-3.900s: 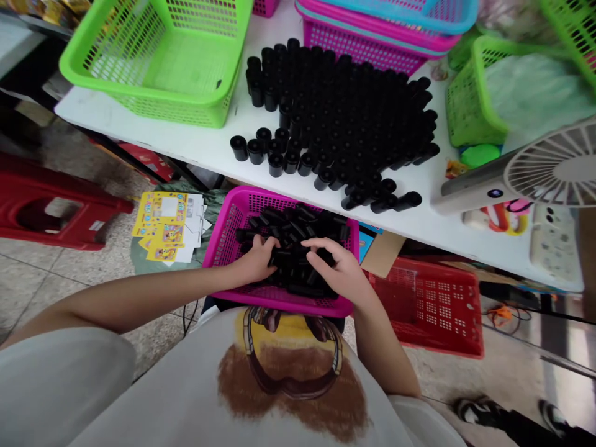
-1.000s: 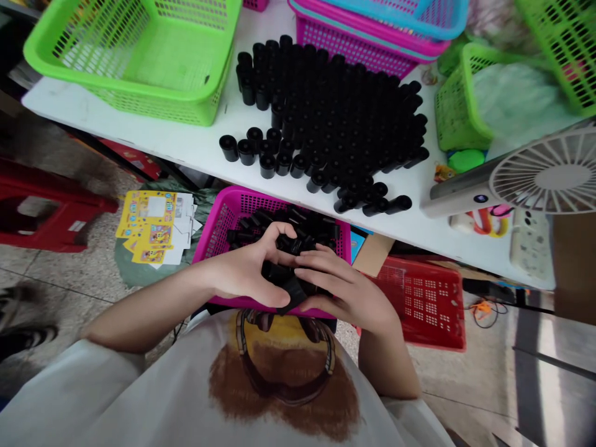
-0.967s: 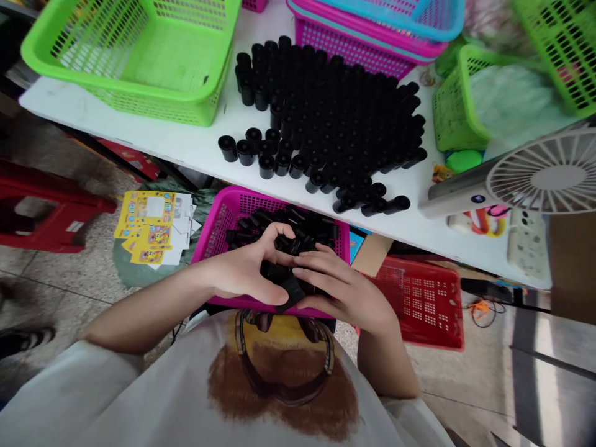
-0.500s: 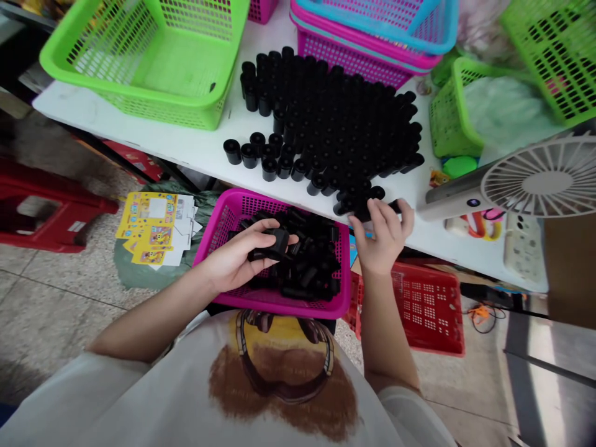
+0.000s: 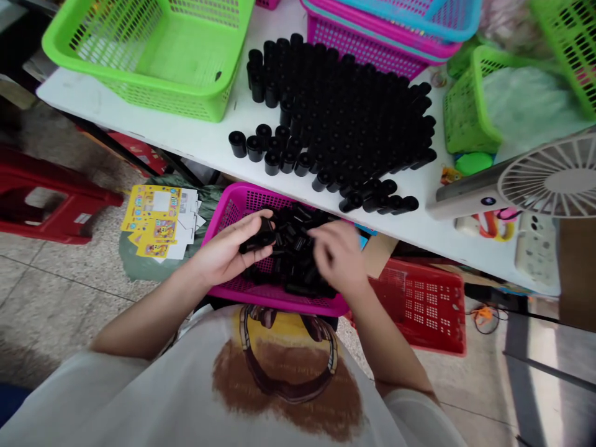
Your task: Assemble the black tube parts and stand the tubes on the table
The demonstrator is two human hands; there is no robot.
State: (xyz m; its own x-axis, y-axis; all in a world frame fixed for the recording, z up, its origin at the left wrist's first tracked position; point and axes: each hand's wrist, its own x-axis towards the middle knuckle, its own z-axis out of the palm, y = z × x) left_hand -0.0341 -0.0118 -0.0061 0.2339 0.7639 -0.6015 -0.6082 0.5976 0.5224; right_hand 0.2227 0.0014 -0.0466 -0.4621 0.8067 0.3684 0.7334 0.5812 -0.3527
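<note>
Several small black plastic cylinders [image 5: 265, 231] are held in my left hand [image 5: 223, 248], its fingers curled round them over the left part of a magenta basket [image 5: 223, 214]. More loose black plastic pieces [image 5: 298, 236] fill that basket. My right hand [image 5: 342, 254] hovers above the basket's right side, slightly blurred, with a gap between thumb and bent fingers and nothing visible in it. On the white table [image 5: 186, 139] beyond, many black cylinders [image 5: 344, 118] stand upright in close rows. A short row at the near right edge includes a cylinder [image 5: 410, 203] at its end.
A green basket [image 5: 209, 102] stands at the table's left, with stacked magenta and blue baskets [image 5: 372, 46] behind the cylinders. A small fan [image 5: 470, 198] lies at the right. Below are a red crate [image 5: 428, 304], a red stool [image 5: 51, 198] and yellow printed cards [image 5: 153, 217].
My right hand has left the near edge of the standing cylinders and moved down and left over the basket. Black cylinders now stand where it was. My left hand still holds its pieces.
</note>
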